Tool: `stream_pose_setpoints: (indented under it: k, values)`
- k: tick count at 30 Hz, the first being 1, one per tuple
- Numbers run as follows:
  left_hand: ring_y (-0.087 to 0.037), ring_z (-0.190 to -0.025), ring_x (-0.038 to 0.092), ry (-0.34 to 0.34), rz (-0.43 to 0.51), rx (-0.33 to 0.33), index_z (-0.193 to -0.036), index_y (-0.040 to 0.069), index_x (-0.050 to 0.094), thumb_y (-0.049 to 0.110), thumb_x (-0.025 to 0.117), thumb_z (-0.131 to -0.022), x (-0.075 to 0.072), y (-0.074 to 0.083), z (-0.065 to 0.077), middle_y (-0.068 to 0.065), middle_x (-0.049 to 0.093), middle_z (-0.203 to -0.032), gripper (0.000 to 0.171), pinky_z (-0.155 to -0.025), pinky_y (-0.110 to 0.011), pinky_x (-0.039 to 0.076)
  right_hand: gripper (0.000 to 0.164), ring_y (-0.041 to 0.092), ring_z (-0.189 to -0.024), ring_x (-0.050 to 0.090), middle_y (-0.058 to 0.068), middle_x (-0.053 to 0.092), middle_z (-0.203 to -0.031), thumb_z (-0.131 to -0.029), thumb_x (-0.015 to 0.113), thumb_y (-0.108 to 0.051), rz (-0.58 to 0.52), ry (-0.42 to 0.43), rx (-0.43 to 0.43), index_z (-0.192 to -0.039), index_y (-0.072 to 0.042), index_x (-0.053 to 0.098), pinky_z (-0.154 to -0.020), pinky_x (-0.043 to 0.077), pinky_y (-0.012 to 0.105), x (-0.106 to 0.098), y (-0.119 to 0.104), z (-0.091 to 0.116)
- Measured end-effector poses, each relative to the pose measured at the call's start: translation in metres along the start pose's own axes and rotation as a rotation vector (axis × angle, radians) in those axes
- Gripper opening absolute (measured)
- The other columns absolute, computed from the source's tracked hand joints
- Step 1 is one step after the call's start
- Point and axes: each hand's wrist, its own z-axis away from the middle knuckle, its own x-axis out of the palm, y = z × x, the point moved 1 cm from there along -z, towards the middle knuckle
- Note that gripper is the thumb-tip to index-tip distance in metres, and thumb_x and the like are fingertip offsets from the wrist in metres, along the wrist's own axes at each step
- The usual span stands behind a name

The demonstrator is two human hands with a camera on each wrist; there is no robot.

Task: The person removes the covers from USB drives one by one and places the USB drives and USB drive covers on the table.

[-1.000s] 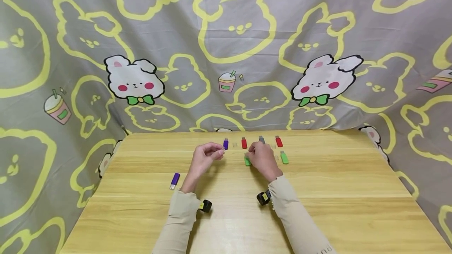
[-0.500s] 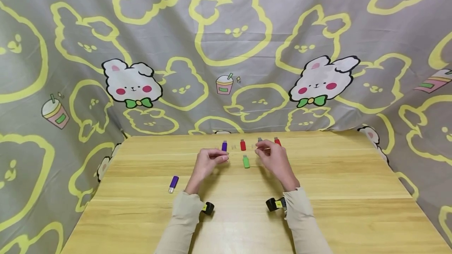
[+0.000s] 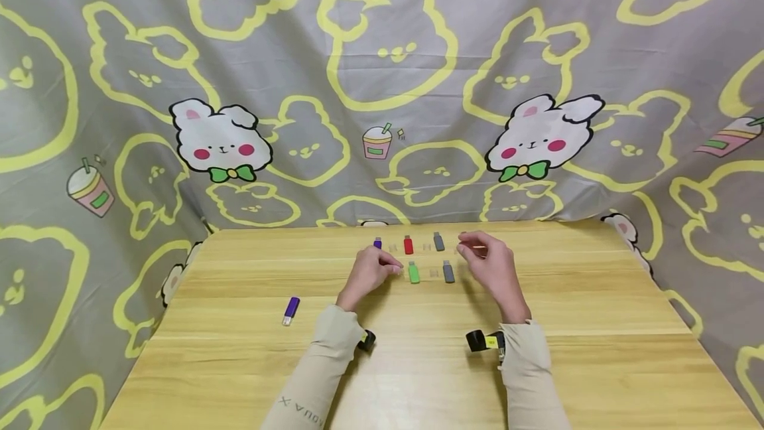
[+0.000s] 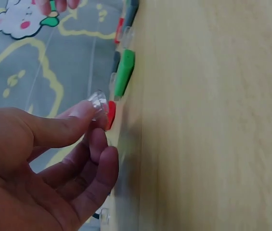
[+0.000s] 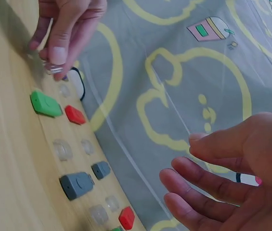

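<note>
My left hand (image 3: 371, 272) pinches a small clear plastic cap (image 4: 98, 104) between thumb and forefinger, close to the left of a green USB stick (image 3: 414, 273). The other fingers of that hand are loosely bent. To the right of the sticks, my right hand (image 3: 494, 271) hovers with fingers apart and nothing between them. A grey USB stick (image 3: 448, 272) lies beside the green one. Behind them are a purple stick (image 3: 378, 242), partly covered by my left hand, a red stick (image 3: 408, 245) and another grey one (image 3: 438, 241).
Several clear caps (image 5: 62, 149) lie between the sticks. Another red stick (image 5: 126, 218) lies at the row's right end. A purple USB stick (image 3: 290, 311) lies apart at front left. A patterned grey curtain (image 3: 430, 85) hangs behind the wooden table (image 3: 412, 377).
My right hand has moved right, away from the green stick, uncovering the grey ones. My left hand has moved right toward the green stick and now overlaps the back purple stick.
</note>
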Motion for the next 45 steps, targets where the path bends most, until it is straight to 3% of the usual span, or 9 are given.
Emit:
stream_pose_setpoints:
  k: [3,8,15,25,31,37,40,45]
  values:
    - [-0.023,-0.085,0.074,-0.004,-0.049,0.013,-0.086,0.002,0.082,0.006,0.080,-0.089,0.003,0.001,-0.002,-0.007,0.078,-0.084,0.005,-0.081,-0.035,0.060,0.018,0.031,-0.102,0.072,0.016,0.074,-0.115,-0.097,0.072,-0.007,-0.020,0.005,0.002,-0.113,0.000,0.074,-0.090,0.059,0.042,-0.003,0.003,0.000]
    - [-0.023,-0.085,0.073,0.002,-0.098,-0.021,-0.082,0.005,0.082,0.005,0.082,-0.087,0.006,0.002,-0.006,-0.004,0.078,-0.081,0.005,-0.085,-0.040,0.059,0.018,0.032,-0.103,0.072,0.019,0.074,-0.114,-0.096,0.072,-0.005,-0.035,0.015,0.006,-0.113,0.003,0.073,-0.090,0.059,0.040,-0.007,0.007,-0.001]
    - [-0.022,-0.083,0.072,0.010,-0.137,-0.042,-0.079,0.006,0.082,0.003,0.082,-0.085,0.007,0.004,-0.007,-0.002,0.076,-0.078,0.007,-0.082,-0.039,0.060,0.018,0.033,-0.103,0.071,0.021,0.073,-0.111,-0.098,0.071,-0.006,-0.027,0.023,0.040,-0.113,0.002,0.073,-0.087,0.060,0.033,-0.014,0.012,-0.001]
    - [-0.022,-0.084,0.071,0.045,-0.134,-0.062,-0.082,0.005,0.082,0.000,0.080,-0.086,0.010,0.003,-0.004,-0.004,0.076,-0.079,0.007,-0.077,-0.038,0.060,0.017,0.034,-0.104,0.070,0.021,0.073,-0.112,-0.098,0.070,-0.006,-0.016,0.016,0.056,-0.113,0.001,0.073,-0.091,0.059,0.046,-0.012,0.015,-0.001]
    - [-0.022,-0.087,0.071,0.047,-0.047,-0.060,-0.087,0.004,0.082,0.002,0.080,-0.088,0.009,-0.003,-0.002,-0.005,0.078,-0.084,0.003,-0.080,-0.036,0.058,0.016,0.035,-0.104,0.070,0.021,0.073,-0.111,-0.097,0.071,-0.005,-0.008,0.019,0.043,-0.111,0.002,0.073,-0.091,0.059,0.046,-0.010,0.015,-0.001]
    - [-0.018,-0.076,0.066,0.061,0.083,-0.070,-0.098,0.000,0.080,0.005,0.076,-0.093,-0.003,-0.008,0.004,-0.010,0.076,-0.092,0.008,-0.061,-0.025,0.054,0.018,0.036,-0.104,0.070,0.021,0.072,-0.113,-0.097,0.071,-0.004,-0.016,0.009,0.018,-0.112,0.004,0.073,-0.090,0.059,0.045,-0.006,0.011,0.000]
    - [-0.020,-0.080,0.068,0.100,0.139,-0.042,-0.105,-0.001,0.078,0.006,0.072,-0.096,-0.014,-0.012,0.008,-0.013,0.076,-0.096,0.013,-0.066,-0.023,0.056,0.018,0.035,-0.103,0.070,0.020,0.072,-0.113,-0.097,0.071,-0.005,-0.018,-0.003,0.007,-0.113,0.002,0.073,-0.090,0.059,0.045,-0.002,0.009,0.000]
    - [-0.032,-0.089,0.071,0.190,0.262,-0.005,-0.114,-0.004,0.074,0.006,0.068,-0.099,-0.036,-0.018,0.017,-0.018,0.075,-0.100,0.019,-0.075,-0.031,0.060,0.018,0.035,-0.102,0.070,0.019,0.073,-0.109,-0.097,0.071,-0.005,-0.022,-0.033,-0.022,-0.114,0.002,0.073,-0.089,0.059,0.047,0.009,0.002,0.000]
